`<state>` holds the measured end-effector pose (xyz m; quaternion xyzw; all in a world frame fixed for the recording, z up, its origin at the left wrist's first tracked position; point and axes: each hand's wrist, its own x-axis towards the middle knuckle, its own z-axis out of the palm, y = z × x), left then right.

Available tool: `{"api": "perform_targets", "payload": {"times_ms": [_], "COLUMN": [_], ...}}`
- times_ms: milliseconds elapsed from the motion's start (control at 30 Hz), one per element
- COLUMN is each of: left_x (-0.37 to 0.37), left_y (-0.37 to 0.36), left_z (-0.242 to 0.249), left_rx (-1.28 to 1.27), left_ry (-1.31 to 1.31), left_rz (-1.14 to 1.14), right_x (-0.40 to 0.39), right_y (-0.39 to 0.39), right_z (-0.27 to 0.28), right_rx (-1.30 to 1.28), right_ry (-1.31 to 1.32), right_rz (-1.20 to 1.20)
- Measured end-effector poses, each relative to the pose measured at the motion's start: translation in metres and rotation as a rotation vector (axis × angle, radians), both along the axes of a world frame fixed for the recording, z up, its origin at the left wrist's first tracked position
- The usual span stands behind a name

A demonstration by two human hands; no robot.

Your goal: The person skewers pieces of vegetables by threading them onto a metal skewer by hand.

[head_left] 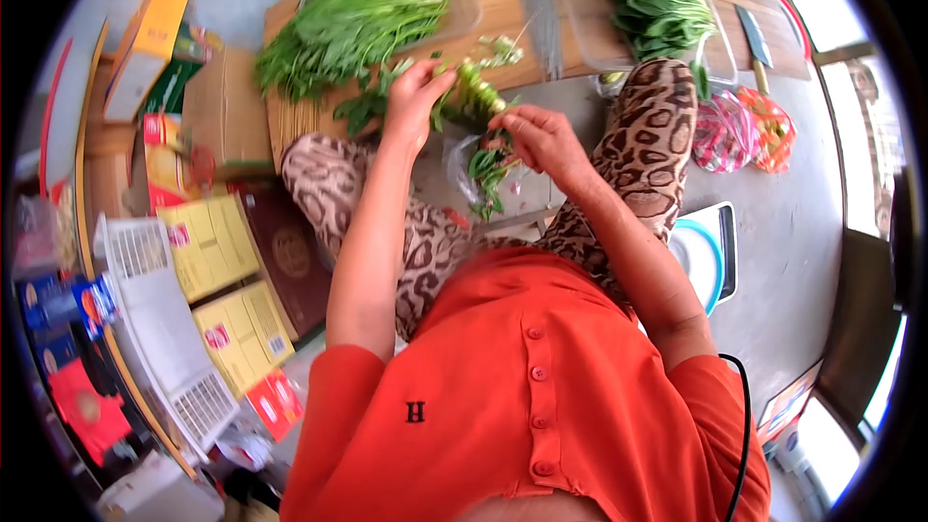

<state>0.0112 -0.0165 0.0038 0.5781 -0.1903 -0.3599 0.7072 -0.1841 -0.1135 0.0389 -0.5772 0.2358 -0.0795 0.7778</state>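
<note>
A thick green vegetable stalk (477, 92) with pale nubs along it slants between my hands above the gap between my knees. My left hand (414, 101) is closed, thumb and fingers pinched at its upper end, with some leaf there. My right hand (543, 143) pinches near its lower end; the exact grip is partly hidden by the fingers. Loose dark leaves (362, 108) lie on the wooden board beside my left hand. Below the stalk, a clear plastic bag (462, 166) holds leafy trimmings (491, 169). A pale sprig (501, 51) lies behind the stalk.
Long leafy greens (362, 19) are heaped at the back left. Dark greens (657, 5) fill a clear plastic tray (572, 0). A knife (752, 36) lies at right, near pink bags (725, 130). A blue-rimmed basin (713, 261) stands right; boxes (208, 246) crowd the left.
</note>
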Motion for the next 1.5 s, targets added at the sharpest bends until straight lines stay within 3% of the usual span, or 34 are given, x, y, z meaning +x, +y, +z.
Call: {"api": "perform_targets", "payload": {"times_ms": [67, 133, 200, 300, 367, 500, 800, 1000, 1333, 1500], "left_x": [0.005, -0.002, 0.011, 0.014, 0.003, -0.017, -0.045, -0.069, -0.097, -0.103], "left_y": [0.002, 0.003, 0.01, 0.018, 0.021, 0.024, 0.026, 0.027, 0.039, 0.046], "left_z": [-0.006, 0.02, 0.014, 0.024, 0.041, 0.063, 0.11, 0.152, 0.169, 0.168], "left_rx": [-0.041, 0.001, 0.095, -0.009, -0.062, -0.083, -0.167, -0.114, -0.144, -0.197], "left_ry": [-0.009, 0.08, -0.041, 0.023, 0.08, 0.141, 0.078, -0.035, -0.171, -0.184], "left_rz": [0.046, 0.115, 0.125, -0.012, -0.101, -0.162, -0.231, -0.252, -0.202, -0.183], "right_x": [0.003, 0.002, -0.001, -0.01, -0.017, -0.021, -0.057, -0.078, -0.118, -0.124], "right_y": [-0.003, -0.004, -0.007, -0.011, -0.014, -0.018, -0.031, -0.034, -0.03, -0.017], "right_z": [-0.004, -0.006, -0.009, 0.011, 0.027, 0.035, 0.094, 0.104, 0.138, 0.125], "right_rx": [-0.03, -0.13, -0.295, -0.199, 0.074, 0.099, 0.004, -0.081, -0.388, -0.358], "right_ry": [0.064, 0.021, -0.109, -0.134, -0.148, -0.209, -0.192, -0.144, -0.101, -0.052], "right_rz": [0.009, 0.03, 0.022, 0.075, 0.15, 0.239, 0.369, 0.452, 0.51, 0.491]}}
